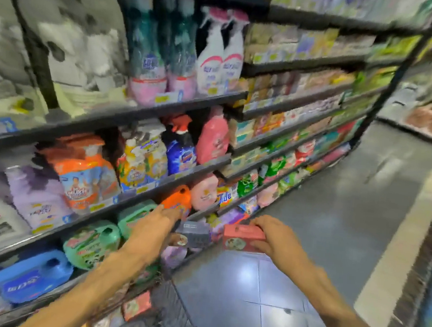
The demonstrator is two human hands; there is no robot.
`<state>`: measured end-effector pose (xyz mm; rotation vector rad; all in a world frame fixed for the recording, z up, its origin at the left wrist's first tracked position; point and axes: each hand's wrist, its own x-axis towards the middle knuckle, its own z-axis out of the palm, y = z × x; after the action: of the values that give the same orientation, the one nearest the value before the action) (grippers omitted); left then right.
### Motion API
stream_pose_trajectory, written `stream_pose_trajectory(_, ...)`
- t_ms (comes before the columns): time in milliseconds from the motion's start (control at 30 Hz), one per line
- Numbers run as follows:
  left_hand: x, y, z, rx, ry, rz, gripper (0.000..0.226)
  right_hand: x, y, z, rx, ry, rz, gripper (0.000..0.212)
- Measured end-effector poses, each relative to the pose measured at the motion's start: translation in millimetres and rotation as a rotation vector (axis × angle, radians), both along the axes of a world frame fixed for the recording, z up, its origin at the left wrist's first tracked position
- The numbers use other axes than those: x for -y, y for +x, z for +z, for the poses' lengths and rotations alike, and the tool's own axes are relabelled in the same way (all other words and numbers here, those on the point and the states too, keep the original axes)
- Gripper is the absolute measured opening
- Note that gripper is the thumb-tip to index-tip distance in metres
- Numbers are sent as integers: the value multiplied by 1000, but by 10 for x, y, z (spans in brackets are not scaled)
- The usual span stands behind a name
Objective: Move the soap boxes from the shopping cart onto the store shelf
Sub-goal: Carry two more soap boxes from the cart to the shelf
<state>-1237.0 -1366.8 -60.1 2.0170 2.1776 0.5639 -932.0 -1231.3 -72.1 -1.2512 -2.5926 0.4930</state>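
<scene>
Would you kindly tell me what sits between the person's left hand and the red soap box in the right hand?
In the head view, a dark grey box lies between the left hand and the red soap box gripped by the right hand.

Your right hand grips a red soap box from above, over the grey floor. Your left hand holds a dark grey box, just beside the orange jug on the shelf. Low in the picture, one more red box lies in the wire cart. The picture is blurred, so the labels cannot be read.
</scene>
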Motion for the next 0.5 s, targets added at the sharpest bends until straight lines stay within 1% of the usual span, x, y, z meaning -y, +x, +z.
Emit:
stream_pose_trajectory(100,-426,555,356,-3,81,-111,35,-147,619,323,-47,48,-61,35)
stream_pose_trajectory(167,-710,939,542,92,119,-117,29,-300,1047,469,-29,80,-112,37)
stream_pose_trajectory(200,-858,1132,604,90,135,-141,27,-382,1265,536,-24,86,-128,38)
stream_pose_trajectory(267,-1181,1502,710,-44,144,-244,35,-563,1695,648,-23,102,-164,39)
stream_pose_trajectory(300,-1352,1680,752,-72,136,-265,39,-650,1908,697,-26,104,-187,38)
stream_pose_trajectory(333,-1520,1862,803,-82,109,-278,40,-740,2115,744,-32,104,-208,39)
stream_pose_trajectory(400,-1830,2222,879,-89,125,-298,40,-947,2497,853,-42,121,-218,39)
stream_pose_trajectory(500,-2246,2662,973,-109,161,-348,38,-1240,2963,1039,1,156,-249,38)
